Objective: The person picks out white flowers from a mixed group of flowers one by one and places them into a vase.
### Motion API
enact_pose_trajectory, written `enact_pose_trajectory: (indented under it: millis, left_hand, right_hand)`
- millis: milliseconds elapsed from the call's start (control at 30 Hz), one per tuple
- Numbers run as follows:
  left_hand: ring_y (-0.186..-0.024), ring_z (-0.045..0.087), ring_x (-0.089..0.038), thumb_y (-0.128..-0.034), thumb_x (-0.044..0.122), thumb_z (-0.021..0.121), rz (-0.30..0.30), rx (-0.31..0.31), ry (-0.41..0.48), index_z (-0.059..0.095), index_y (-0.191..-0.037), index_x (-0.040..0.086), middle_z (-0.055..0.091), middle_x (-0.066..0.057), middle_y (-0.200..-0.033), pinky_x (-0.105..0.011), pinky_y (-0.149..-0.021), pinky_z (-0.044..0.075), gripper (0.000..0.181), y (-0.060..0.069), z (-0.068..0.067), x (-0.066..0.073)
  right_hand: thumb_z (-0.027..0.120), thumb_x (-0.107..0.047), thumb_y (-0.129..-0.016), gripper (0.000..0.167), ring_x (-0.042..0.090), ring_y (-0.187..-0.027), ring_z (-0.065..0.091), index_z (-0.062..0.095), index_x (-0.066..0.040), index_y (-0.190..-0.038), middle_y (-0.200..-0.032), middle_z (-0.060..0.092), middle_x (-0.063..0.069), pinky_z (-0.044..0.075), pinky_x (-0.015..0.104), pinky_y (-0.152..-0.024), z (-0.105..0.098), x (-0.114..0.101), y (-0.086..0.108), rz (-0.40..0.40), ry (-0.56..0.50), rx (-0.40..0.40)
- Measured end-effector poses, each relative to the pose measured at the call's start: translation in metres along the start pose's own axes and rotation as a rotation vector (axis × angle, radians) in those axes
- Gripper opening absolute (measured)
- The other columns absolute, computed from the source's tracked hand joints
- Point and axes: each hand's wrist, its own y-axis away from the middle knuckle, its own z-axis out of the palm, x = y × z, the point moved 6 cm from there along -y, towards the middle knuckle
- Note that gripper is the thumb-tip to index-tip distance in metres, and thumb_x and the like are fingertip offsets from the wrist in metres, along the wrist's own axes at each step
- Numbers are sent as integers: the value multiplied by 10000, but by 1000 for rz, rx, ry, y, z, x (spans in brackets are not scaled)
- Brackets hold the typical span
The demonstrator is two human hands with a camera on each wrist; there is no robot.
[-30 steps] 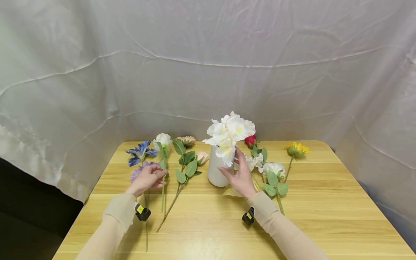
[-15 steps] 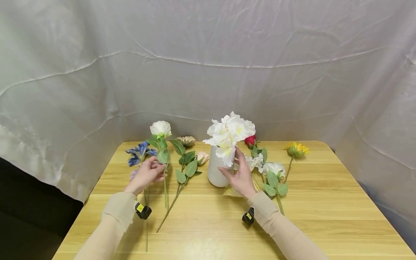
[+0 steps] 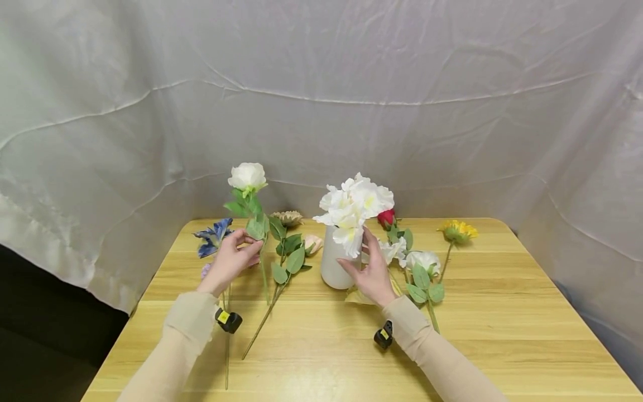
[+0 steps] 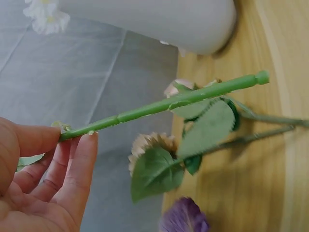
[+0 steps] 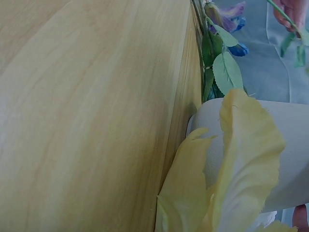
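Toward the left edge of the table (image 3: 321,357), near the blue flower (image 3: 215,237), the left hand (image 3: 232,259) pinches the white rose (image 3: 248,177) by its stem (image 4: 212,90), thumb against fingers, perhaps so that the lower end stays free. Beyond the table's middle, the right hand (image 3: 373,273) clasps the vase (image 3: 334,262), thumb and fingers apart around its wall, probably to steady it under the white blooms (image 3: 356,204). Compared with half a second ago, the rose is raised higher; the vase has not moved.

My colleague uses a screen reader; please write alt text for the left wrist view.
A left hand pinches a bright green stem. Beyond it are green leaves, a purple bloom, a wooden table and part of a white vase.
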Motion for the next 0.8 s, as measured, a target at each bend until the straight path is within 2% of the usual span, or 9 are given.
enact_pose_trajectory:
  millis: [200, 367, 567, 800]
  left_hand:
    - [-839, 697, -11, -1008, 150, 600, 73, 25, 34, 481, -1180, -6, 596, -133, -1134, -322, -848, 633, 261, -2, 9, 21]
    - [-842, 693, -10, -1007, 146, 607, 149, 49, 67, 475, -1200, -24, 596, -102, -1084, -331, -872, 628, 289, -2, 17, 38]
    - [-845, 695, -10, -999, 101, 611, 224, 76, 131, 520, -1241, -35, 612, -133, -1085, -361, -895, 623, 292, -4, 26, 61]
    - [-839, 676, -20, -995, 103, 617, 300, 117, 135, 557, -1176, -16, 640, -130, -1069, -284, -853, 625, 224, -5, 37, 90]
  right_hand:
    - [826, -161, -836, 923, 422, -1301, 536, 269, -75, -1566, -1509, 452, 204, 458, 576, -1111, 0, 1, 0, 11, -4, 0]
    - [823, -171, -841, 933, 423, -1317, 522, 254, -66, -1573, -1512, 445, 211, 444, 585, -1122, 1, 0, 0, 17, -11, -10]
    - [824, -175, -839, 943, 426, -1318, 520, 247, -55, -1575, -1519, 439, 216, 443, 591, -1121, 1, -1, 0, 13, -8, -8]
    - [824, -175, -840, 945, 420, -1322, 520, 245, -71, -1579, -1525, 436, 206, 441, 582, -1127, 1, 0, 0, 24, -7, -9]
